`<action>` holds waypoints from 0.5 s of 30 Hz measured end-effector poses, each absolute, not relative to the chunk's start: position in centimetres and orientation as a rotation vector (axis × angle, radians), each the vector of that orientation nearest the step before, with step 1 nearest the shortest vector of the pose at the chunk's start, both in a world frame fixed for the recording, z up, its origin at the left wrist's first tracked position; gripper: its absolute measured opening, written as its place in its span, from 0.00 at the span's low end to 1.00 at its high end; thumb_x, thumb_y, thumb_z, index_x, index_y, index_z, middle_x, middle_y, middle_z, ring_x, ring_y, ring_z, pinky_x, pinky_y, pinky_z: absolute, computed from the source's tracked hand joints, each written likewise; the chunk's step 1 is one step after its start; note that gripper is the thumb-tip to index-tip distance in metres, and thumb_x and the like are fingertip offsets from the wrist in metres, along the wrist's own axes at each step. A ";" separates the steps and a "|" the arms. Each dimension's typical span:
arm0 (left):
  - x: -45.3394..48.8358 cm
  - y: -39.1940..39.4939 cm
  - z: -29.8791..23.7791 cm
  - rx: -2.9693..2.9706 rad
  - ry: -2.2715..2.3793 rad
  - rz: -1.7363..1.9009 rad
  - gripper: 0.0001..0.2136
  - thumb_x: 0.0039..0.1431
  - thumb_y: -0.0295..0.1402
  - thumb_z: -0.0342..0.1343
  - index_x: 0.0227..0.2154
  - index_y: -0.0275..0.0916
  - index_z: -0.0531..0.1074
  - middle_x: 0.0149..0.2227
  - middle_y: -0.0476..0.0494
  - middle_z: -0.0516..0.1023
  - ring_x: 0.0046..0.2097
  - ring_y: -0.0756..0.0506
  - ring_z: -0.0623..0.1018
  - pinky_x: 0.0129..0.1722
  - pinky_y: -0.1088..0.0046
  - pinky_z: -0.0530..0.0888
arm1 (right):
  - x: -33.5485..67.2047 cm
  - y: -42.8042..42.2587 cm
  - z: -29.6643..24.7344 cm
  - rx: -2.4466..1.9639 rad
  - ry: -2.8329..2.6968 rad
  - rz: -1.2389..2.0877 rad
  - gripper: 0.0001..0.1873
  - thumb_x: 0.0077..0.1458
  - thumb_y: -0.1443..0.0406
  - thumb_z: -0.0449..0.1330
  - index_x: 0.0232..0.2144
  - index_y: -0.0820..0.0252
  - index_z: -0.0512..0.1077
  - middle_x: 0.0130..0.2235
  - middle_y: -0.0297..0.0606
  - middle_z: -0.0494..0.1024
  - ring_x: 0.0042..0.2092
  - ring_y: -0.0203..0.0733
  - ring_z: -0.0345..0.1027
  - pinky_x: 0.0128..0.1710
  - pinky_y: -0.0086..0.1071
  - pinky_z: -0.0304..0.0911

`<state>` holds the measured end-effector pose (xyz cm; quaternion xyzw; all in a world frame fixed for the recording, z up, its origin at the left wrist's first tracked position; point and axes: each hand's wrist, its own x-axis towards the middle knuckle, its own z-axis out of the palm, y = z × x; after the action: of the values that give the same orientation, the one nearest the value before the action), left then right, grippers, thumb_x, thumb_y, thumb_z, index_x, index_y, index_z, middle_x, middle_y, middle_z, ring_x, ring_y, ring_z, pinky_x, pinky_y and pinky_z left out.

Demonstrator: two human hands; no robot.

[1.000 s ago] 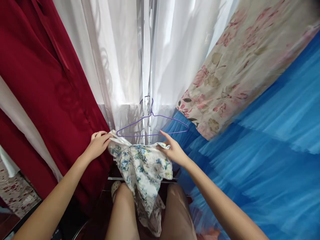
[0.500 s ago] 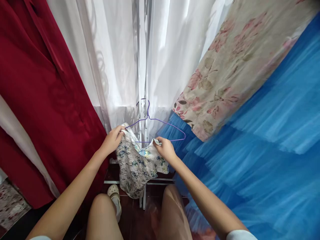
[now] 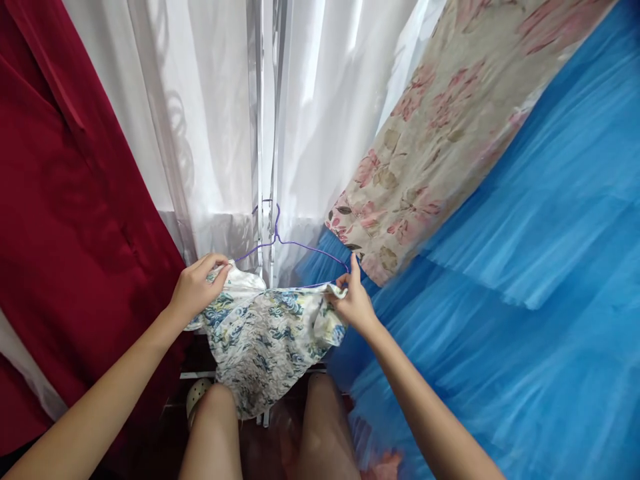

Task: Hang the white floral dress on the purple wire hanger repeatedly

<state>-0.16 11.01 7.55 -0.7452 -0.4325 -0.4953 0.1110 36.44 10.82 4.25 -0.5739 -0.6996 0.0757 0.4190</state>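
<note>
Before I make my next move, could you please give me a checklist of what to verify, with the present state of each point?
1. Left hand grips the blue-and-white floral garment: ok, at its upper edge.
2. Right hand grips the garment's other side: ok.
3. Purple hanger firmly hooked on the white stand: cannot tell; its hook is at the posts.
4. Hanger's left end inside the garment: cannot tell, fabric and hand hide it.
5. Hanger's right end covered by fabric: not ok, it shows bare beside the right hand.

Left hand, right hand and knees are bare, and the cream shoe, apparently a clog, has round holes.
</note>
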 end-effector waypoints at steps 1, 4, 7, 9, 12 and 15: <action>0.0 11.0 7.4 -2.196 -1.296 -1.452 0.05 0.63 0.35 0.53 0.37 0.41 0.72 0.37 0.45 0.78 0.39 0.46 0.78 0.44 0.74 0.71 | 37.0 11.7 4.7 -1.473 -1.773 0.225 0.58 0.48 0.62 0.64 0.71 0.65 0.33 0.37 0.37 0.76 0.34 0.45 0.71 0.35 0.35 0.65; 0.2 10.9 7.4 -2.198 -1.376 -1.454 0.08 0.63 0.38 0.52 0.37 0.41 0.72 0.38 0.44 0.79 0.41 0.45 0.78 0.45 0.73 0.71 | 37.5 13.7 5.9 -1.537 -1.833 0.263 0.50 0.47 0.61 0.65 0.68 0.70 0.50 0.38 0.44 0.78 0.37 0.49 0.72 0.38 0.37 0.66; -0.7 11.0 7.8 -2.158 -1.449 -1.444 0.09 0.63 0.40 0.53 0.39 0.41 0.73 0.40 0.44 0.79 0.43 0.44 0.78 0.46 0.72 0.71 | 37.5 13.7 7.1 -1.550 -1.862 0.245 0.34 0.47 0.61 0.66 0.56 0.68 0.70 0.39 0.47 0.79 0.39 0.50 0.73 0.39 0.37 0.65; -2.0 11.2 8.1 -2.122 -1.533 -1.437 0.10 0.61 0.41 0.55 0.39 0.42 0.74 0.40 0.45 0.79 0.43 0.43 0.78 0.46 0.72 0.70 | 37.6 12.5 8.3 -1.512 -1.954 0.366 0.22 0.48 0.59 0.65 0.44 0.66 0.77 0.34 0.43 0.80 0.35 0.47 0.72 0.34 0.34 0.63; -4.4 11.7 7.8 -2.184 -1.685 -1.542 0.12 0.59 0.44 0.57 0.39 0.42 0.75 0.39 0.47 0.80 0.41 0.43 0.78 0.43 0.73 0.70 | 38.4 10.2 10.9 -1.380 -2.128 0.753 0.16 0.50 0.56 0.65 0.33 0.65 0.79 0.26 0.35 0.76 0.27 0.40 0.66 0.26 0.29 0.58; -6.0 12.1 6.5 -2.251 -1.793 -1.837 0.16 0.59 0.46 0.56 0.42 0.40 0.76 0.39 0.46 0.79 0.37 0.45 0.76 0.36 0.75 0.70 | 39.3 8.4 12.9 -1.199 -2.176 1.194 0.18 0.52 0.54 0.65 0.34 0.66 0.80 0.27 0.34 0.77 0.27 0.37 0.64 0.26 0.28 0.58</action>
<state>-5.96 12.09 6.48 -0.6533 -0.5202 -0.5330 -0.1357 39.30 8.45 12.87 -0.4270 -0.7747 0.4253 0.1914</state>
